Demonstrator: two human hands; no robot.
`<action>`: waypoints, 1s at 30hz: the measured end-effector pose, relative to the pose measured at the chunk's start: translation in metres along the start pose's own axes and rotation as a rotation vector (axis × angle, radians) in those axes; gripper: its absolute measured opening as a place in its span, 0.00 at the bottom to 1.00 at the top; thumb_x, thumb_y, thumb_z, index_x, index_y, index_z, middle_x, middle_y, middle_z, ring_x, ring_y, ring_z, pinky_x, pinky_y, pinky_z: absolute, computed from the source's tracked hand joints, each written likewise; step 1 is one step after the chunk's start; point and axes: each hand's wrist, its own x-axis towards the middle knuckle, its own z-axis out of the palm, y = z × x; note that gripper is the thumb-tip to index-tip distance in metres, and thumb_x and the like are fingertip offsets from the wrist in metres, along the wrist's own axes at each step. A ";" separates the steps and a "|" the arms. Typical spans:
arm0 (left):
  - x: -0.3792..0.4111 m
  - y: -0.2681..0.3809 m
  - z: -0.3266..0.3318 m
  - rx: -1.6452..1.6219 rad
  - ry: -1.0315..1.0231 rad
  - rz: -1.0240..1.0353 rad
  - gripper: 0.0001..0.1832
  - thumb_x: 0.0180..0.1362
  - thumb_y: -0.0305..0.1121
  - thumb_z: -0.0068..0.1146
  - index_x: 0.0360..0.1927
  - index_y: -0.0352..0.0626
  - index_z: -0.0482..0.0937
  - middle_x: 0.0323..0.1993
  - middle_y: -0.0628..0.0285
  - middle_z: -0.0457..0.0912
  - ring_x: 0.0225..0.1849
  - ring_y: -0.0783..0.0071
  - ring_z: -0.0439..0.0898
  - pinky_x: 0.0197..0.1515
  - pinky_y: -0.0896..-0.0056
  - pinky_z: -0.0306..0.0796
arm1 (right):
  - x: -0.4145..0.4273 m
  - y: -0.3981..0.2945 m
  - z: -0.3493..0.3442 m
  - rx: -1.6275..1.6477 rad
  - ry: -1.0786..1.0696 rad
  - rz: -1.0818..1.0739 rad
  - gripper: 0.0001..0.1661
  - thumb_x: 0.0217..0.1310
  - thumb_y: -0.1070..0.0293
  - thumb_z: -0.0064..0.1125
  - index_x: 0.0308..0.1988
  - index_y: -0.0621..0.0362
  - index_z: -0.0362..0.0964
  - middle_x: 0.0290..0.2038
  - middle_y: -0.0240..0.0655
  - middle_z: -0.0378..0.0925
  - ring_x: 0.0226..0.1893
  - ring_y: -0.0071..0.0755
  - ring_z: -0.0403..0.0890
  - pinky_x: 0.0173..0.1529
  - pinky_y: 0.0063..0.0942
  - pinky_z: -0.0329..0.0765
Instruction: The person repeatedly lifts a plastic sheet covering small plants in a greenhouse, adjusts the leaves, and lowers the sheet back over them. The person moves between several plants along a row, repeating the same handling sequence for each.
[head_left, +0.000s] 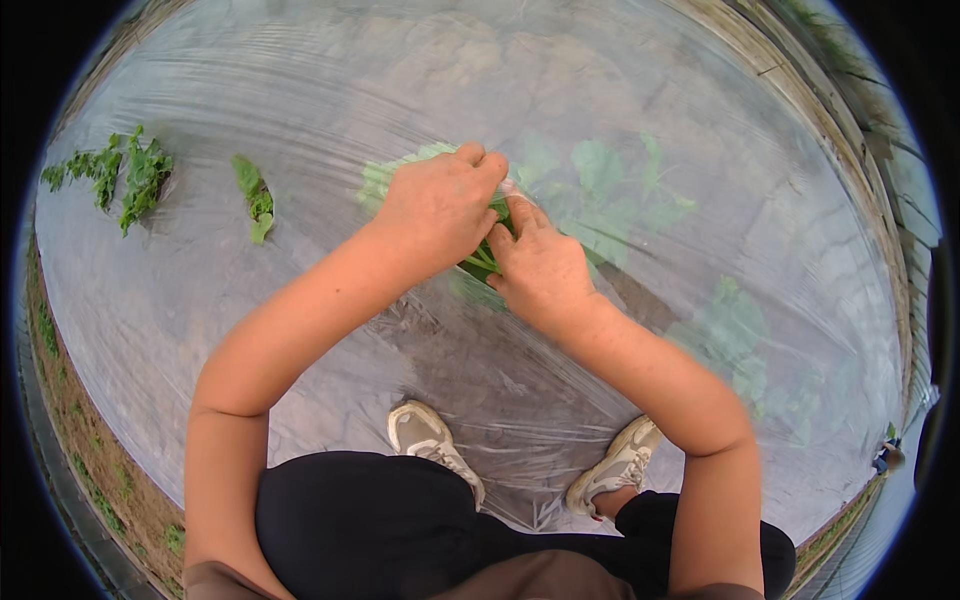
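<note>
Clear plastic mulch film (315, 330) covers the soil before me, with a torn slit in it between my hands. My left hand (442, 199) is curled at the slit's far left edge, gripping the film; its fingertips are partly hidden. My right hand (544, 262) holds the right edge, a whitish fold of film at its index finger. Green stems and leaves (480, 261) show in the slit. Under the film, leaves of the same broad kind (409, 169) spread left of my left hand, and more covered leaves (600, 169) lie to the right.
Leafy plants (142, 180) and a smaller plant (255, 199) poke through the film at left. My shoes (431, 442) stand on the film. Other covered plants (724, 330) lie at right. Bare soil (97, 450) borders the left side. A distant person (889, 456) is at the right rim.
</note>
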 end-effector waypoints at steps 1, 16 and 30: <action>0.008 -0.002 0.009 0.074 0.036 0.044 0.08 0.51 0.35 0.63 0.27 0.45 0.76 0.26 0.66 0.79 0.26 0.60 0.79 0.26 0.63 0.71 | 0.000 -0.002 0.002 -0.010 -0.008 0.010 0.14 0.50 0.73 0.59 0.39 0.64 0.70 0.60 0.60 0.64 0.58 0.52 0.73 0.36 0.31 0.83; 0.062 -0.047 0.027 -0.043 -0.392 -0.452 0.12 0.49 0.43 0.67 0.27 0.47 0.80 0.30 0.63 0.82 0.38 0.62 0.81 0.37 0.60 0.73 | -0.004 0.002 -0.003 -0.108 -0.187 0.169 0.21 0.43 0.75 0.63 0.42 0.57 0.70 0.60 0.56 0.65 0.45 0.47 0.80 0.30 0.29 0.81; -0.015 -0.038 -0.008 -0.311 -0.108 0.399 0.14 0.49 0.28 0.65 0.40 0.46 0.77 0.30 0.66 0.77 0.36 0.66 0.75 0.37 0.69 0.71 | 0.011 0.007 0.007 0.332 0.077 0.296 0.18 0.49 0.65 0.65 0.40 0.57 0.69 0.27 0.42 0.80 0.31 0.46 0.82 0.32 0.40 0.77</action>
